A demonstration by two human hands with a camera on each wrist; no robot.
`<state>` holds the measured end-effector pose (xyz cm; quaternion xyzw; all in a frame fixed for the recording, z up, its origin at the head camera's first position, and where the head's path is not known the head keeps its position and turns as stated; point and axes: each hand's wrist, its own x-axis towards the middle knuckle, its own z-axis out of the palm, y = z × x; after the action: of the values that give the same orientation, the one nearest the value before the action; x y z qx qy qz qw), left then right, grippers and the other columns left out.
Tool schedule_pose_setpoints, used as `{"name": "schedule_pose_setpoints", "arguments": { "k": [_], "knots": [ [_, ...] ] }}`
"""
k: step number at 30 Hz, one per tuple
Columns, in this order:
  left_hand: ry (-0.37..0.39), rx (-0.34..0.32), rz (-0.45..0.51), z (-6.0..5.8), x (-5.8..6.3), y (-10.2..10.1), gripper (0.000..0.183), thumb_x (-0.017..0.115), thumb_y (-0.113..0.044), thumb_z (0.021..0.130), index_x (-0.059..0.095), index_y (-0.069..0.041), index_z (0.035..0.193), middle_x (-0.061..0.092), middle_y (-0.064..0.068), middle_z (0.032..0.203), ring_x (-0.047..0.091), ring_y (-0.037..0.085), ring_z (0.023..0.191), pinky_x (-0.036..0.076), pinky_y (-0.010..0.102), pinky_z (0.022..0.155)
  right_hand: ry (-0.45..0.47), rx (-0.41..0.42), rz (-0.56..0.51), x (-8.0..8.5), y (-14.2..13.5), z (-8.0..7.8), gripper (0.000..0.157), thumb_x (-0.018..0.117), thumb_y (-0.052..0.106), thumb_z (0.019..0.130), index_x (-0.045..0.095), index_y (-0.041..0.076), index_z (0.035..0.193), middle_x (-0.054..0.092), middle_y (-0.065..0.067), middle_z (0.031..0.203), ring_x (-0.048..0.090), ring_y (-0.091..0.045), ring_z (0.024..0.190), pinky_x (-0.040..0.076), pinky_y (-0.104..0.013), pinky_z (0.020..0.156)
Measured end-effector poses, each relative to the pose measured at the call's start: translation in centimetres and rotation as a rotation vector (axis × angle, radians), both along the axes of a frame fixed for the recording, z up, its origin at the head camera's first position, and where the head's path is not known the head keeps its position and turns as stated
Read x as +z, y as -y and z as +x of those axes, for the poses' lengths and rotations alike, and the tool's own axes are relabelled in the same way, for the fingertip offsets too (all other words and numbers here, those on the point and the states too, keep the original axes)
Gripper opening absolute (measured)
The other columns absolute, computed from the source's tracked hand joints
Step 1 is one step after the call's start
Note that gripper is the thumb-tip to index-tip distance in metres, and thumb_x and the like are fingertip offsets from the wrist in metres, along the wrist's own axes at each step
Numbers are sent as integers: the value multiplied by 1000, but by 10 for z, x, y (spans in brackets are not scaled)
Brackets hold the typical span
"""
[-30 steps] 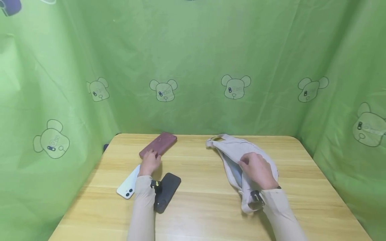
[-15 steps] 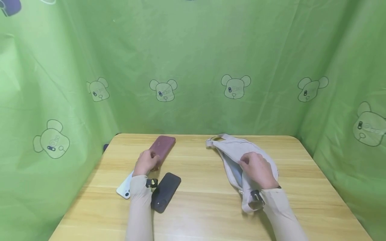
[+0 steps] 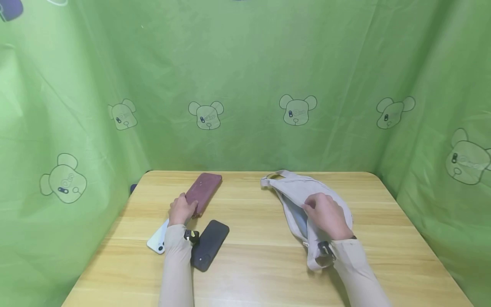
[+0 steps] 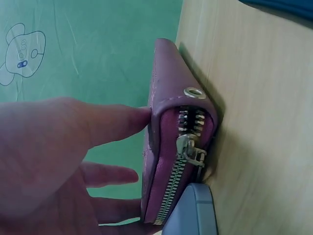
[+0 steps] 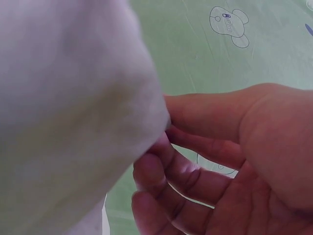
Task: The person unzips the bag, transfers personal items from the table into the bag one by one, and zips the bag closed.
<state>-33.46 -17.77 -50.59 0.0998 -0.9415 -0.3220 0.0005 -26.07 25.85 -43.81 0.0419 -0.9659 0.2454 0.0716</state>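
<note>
A purple zip wallet (image 3: 203, 192) lies at the back left of the table. My left hand (image 3: 182, 211) spans its near end; the left wrist view has the thumb touching the wallet's edge (image 4: 168, 147) and the other fingers extended and spread along its side. On the right lies a pale grey belt bag (image 3: 307, 187), its main pocket gaping. My right hand (image 3: 327, 215) pinches the rim of the opening between thumb and fingers. The bag's fabric (image 5: 73, 112) fills the left of the right wrist view, and what is inside it stays hidden.
A white phone (image 3: 156, 241) lies partly under my left wrist. To the right of that wrist rests a black phone (image 3: 211, 245). Green curtains (image 3: 245, 85) with bear prints stand behind and beside the wooden table (image 3: 261, 264).
The wallet has turned and slid a little towards me. My left hand has shifted left and nearer, and its fingers have spread. The right hand keeps its place on the bag.
</note>
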Motion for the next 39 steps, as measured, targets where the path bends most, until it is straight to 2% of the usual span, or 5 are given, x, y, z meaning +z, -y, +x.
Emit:
{"name": "schedule_pose_setpoints", "arguments": {
  "k": [9, 17, 23, 31, 39],
  "knots": [
    [-63, 54, 164, -1, 0, 1, 62, 75, -25, 93, 53, 15, 136, 61, 35, 127, 62, 46, 117, 52, 55, 105, 11, -8, 5, 1, 1, 2, 13, 72, 19, 94, 78, 8, 96, 79, -15, 101, 72, -32, 87, 56, -49, 70],
    [3, 72, 317, -3, 2, 4, 75, 75, -24, 92, 41, 19, 144, 50, 39, 141, 53, 49, 130, 40, 56, 119, 11, -9, 2, 1, 1, 2, 12, 72, 19, 93, 78, 9, 95, 79, -14, 100, 72, -30, 85, 54, -45, 68],
    [74, 28, 403, -4, 0, 7, 57, 71, -26, 94, 56, 15, 131, 69, 29, 116, 67, 34, 102, 54, 44, 97, 8, -7, 2, 1, 1, 2, 12, 72, 19, 93, 78, 9, 94, 79, -13, 100, 72, -30, 85, 54, -45, 68],
    [90, -26, 477, -7, -3, 13, 52, 59, -26, 102, 55, 14, 134, 71, 22, 110, 66, 23, 94, 53, 33, 87, 4, -8, 1, 0, 1, 1, 12, 72, 19, 93, 78, 9, 94, 79, -13, 99, 72, -29, 85, 54, -46, 68],
    [117, -17, 606, -9, -5, 18, 52, 60, -26, 100, 55, 8, 140, 68, -2, 83, 54, 6, 65, 45, 22, 62, -3, -2, 4, 0, 0, 1, 12, 72, 19, 93, 79, 9, 94, 79, -13, 99, 72, -30, 86, 55, -45, 67]
  ]
}}
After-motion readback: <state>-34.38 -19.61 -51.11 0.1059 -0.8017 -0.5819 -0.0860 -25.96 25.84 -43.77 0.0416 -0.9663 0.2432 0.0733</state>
